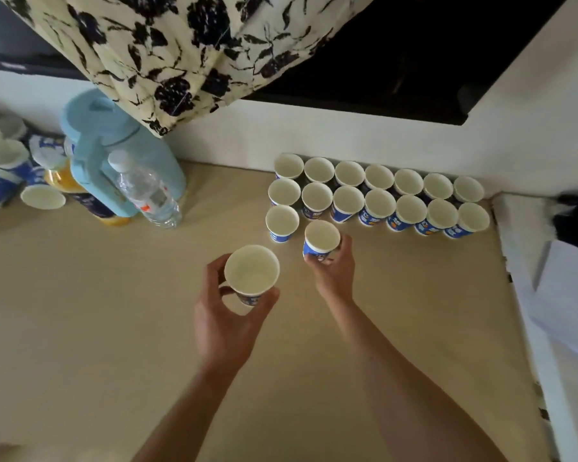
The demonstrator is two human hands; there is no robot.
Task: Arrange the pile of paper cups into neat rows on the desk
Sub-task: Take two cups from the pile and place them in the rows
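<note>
- Desk (80,328): light wood-grain top, fills lower frame, runs back to wall.
- Wall (314,135): plain white band btwn desk & window; continues up R side.
- Window (414,55): upper R, glass dark, nothing visible thru it.
- Curtain (167,45): cream w/ black floral print, hangs over window's L part, hem ends above desk.
- Jug (97,145): pale blue, lid & handle, back L on desk, under curtain hem.
- Water bottle (147,195): clear plastic, white cap, just in front of jug.
- Orange bottle (64,178): L of jug, partly hidden.
- White surface (564,295): R of desk, type unclear.
- Light: soft, even; faint shadows.
</note>
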